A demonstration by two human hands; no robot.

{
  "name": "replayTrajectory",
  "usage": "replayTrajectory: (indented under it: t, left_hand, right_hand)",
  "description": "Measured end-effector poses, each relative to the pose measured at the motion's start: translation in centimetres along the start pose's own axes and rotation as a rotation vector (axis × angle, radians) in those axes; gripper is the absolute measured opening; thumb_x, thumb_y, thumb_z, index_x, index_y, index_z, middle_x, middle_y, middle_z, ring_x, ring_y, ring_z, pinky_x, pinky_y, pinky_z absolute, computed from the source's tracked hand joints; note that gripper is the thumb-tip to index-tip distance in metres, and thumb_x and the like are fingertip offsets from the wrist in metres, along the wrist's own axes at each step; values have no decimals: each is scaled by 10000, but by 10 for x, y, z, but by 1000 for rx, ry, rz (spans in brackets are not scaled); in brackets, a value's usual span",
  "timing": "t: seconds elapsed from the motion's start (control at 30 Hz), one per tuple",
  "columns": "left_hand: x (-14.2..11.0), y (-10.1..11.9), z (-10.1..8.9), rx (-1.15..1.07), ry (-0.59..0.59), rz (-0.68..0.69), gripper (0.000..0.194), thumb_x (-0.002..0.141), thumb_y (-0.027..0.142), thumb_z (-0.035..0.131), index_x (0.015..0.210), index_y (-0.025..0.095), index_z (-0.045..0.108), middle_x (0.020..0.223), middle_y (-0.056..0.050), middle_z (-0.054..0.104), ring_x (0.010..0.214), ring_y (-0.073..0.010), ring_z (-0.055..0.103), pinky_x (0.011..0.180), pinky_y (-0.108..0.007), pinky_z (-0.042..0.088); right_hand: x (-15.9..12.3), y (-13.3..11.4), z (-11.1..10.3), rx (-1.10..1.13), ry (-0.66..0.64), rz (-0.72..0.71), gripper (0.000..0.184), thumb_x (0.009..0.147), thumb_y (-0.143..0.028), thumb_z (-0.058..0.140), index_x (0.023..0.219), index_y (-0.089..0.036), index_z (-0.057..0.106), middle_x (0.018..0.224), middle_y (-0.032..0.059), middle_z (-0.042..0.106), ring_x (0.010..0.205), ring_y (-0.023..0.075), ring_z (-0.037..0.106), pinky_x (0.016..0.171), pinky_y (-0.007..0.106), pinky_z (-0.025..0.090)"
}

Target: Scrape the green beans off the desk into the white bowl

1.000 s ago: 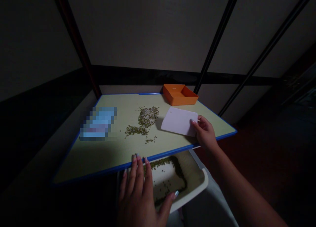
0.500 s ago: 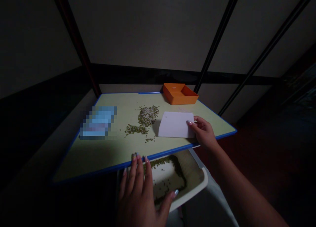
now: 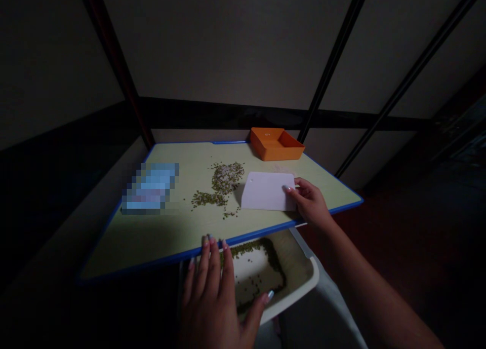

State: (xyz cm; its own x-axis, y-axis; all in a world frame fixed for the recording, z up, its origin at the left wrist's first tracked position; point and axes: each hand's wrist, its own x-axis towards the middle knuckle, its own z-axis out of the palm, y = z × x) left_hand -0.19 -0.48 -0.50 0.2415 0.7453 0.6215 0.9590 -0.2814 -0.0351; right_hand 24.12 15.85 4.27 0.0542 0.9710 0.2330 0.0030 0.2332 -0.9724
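Observation:
My right hand grips the right end of a white plastic scraper, held upright on edge on the pale green board with a blue rim. Just left of the scraper lies a scatter of small green beans. My left hand rests with its fingers wrapped over the left rim of a white tray held below the board's near edge. The tray holds more green beans.
An orange square dish sits at the board's far right corner. A blurred blue patch lies on the board's left side. Dark frame bars rise behind the board, and the surroundings are dim.
My right hand has slid the scraper leftward along the board toward the beans and stood it more upright. My left hand and the tray have stayed put.

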Motion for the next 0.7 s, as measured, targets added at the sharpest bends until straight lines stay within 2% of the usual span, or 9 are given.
replayTrajectory:
  t: [0.1,0.27,0.43,0.7]
  left_hand:
    - [-1,-1,0,-9,-4,-6,910,864,669,499,1477,12,358,1524,-284,421,1441,-387,380,1049,-546,423]
    - [0,-1,0,-13,-10,-8,913,863,671,496,1478,11,356,1523,-284,423,1440,-389,380,1039,-551,437]
    - [1,1,1,-14,7,-5,911,868,677,475,1470,2,364,1498,-292,453,1428,-390,400,1019,-546,447]
    - [1,-1,1,-20,6,-4,918,864,674,483,1476,2,352,1503,-292,448,1437,-388,385,1046,-542,414]
  right_hand:
    - [-1,-1,0,18,34,9,464,614,-560,848,779,-212,589,555,-55,570,454,90,427,404,193,271]
    - [-4,-6,1,96,136,-15,516,559,-577,863,753,-222,543,595,-40,615,486,112,498,442,214,374]
    - [-5,-9,3,50,54,17,530,550,-587,866,726,-229,517,508,-67,540,433,97,430,401,197,285]
    - [-2,-8,4,-3,-29,8,538,569,-623,848,723,-217,529,527,-63,530,448,80,399,423,198,258]
